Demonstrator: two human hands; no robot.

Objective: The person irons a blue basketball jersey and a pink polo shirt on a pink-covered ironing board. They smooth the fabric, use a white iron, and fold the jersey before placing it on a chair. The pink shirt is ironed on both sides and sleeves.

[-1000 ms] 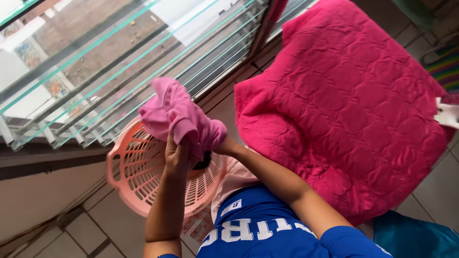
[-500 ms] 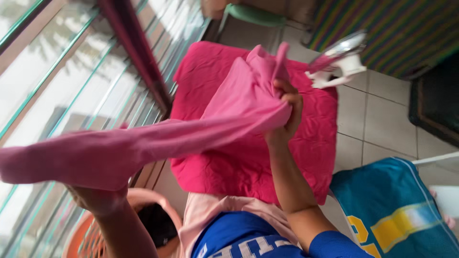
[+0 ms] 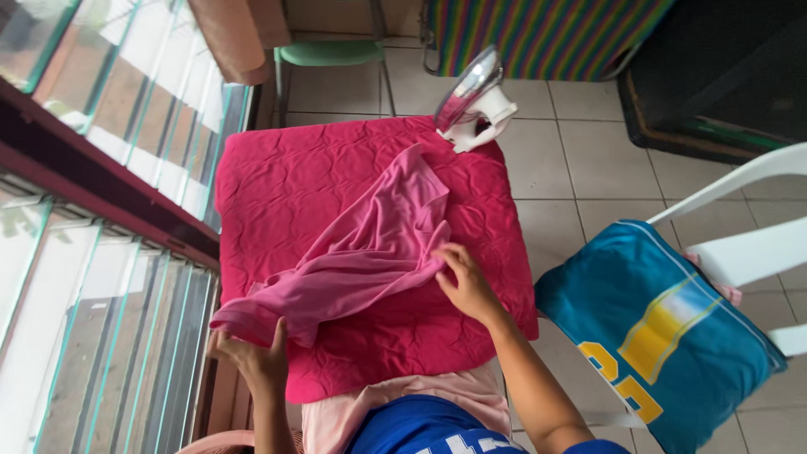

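Observation:
A light pink garment (image 3: 361,252) lies crumpled across a bright pink quilted pad (image 3: 277,176). My left hand (image 3: 252,357) grips the garment's near left end at the pad's front corner. At the garment's right edge, my right hand (image 3: 466,282) pinches the fabric against the pad. A white and pink iron (image 3: 472,97) stands upright at the pad's far right corner.
A louvred glass window (image 3: 101,252) runs along the left. A teal and yellow cloth (image 3: 660,324) lies on a white plastic chair (image 3: 748,244) at the right. A rainbow-striped fabric (image 3: 538,34) and a green chair seat (image 3: 328,52) sit at the back. The pink basket rim (image 3: 223,441) shows at the bottom.
The garment, first lifted from the basket and stretched in the air between both hands, now lies on the pink pad. My view has swung from the window toward the pad.

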